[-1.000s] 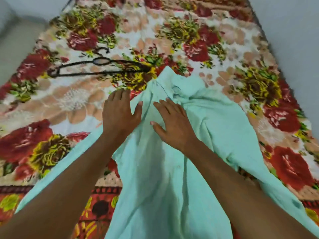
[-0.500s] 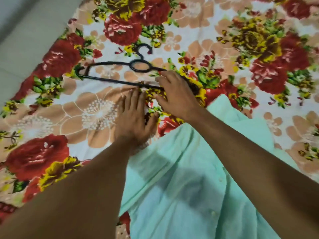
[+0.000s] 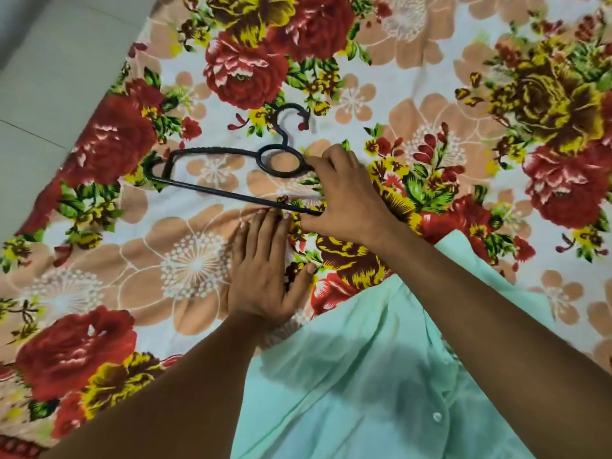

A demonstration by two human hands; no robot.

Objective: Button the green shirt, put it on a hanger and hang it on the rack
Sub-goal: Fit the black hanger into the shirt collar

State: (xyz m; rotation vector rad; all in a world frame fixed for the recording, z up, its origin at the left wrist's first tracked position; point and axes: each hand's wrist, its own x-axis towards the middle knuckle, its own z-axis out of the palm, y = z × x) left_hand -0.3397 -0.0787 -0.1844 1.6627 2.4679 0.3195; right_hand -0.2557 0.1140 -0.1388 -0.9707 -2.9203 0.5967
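Right hand [image 3: 344, 190] has a pinching grip on the hanger [image 3: 228, 175] at its right shoulder, thumb under the bottom bar. Left hand [image 3: 265, 270] lies flat on the bed [image 3: 414, 34], holding nothing. Green shirt [image 3: 364, 385] at 5 o'clock, under both forearms.

Risks: off-centre hold lets the hanger swing; hook at 12 could snag the bedsheet; dragging the forearm could ruck the shirt.

Bed edge at 9–10 o'clock; free room 12 to 3.

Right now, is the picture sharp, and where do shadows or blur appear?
Head view: mostly sharp around the hanger and the right hand that holds it; soft, even light with no glare; the arms cast a dark shadow on the green shirt; the bedsheet bends toward the edges from the wide lens and looks slightly smeared there.
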